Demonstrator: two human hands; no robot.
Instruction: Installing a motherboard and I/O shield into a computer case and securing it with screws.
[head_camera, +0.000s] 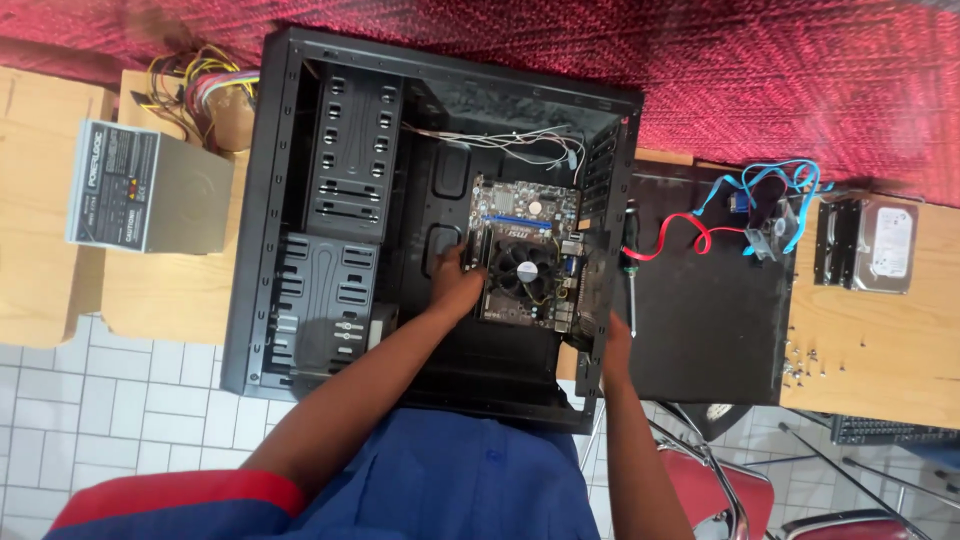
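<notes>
Nearest, the right hand (615, 345) rests on the open computer case's (270, 200) right wall, its grip unclear. Inside the case, the left hand (455, 283) grasps the motherboard's (527, 250) left edge; the board lies seated on the case floor. Beyond the case's right wall, a screwdriver (630, 275) lies unused on the table.

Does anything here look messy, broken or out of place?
Nothing looks broken. The computer case lies open on its side, its power supply out on the table, small screws scattered by the hard drive. The left hand rests on the motherboard.
</notes>
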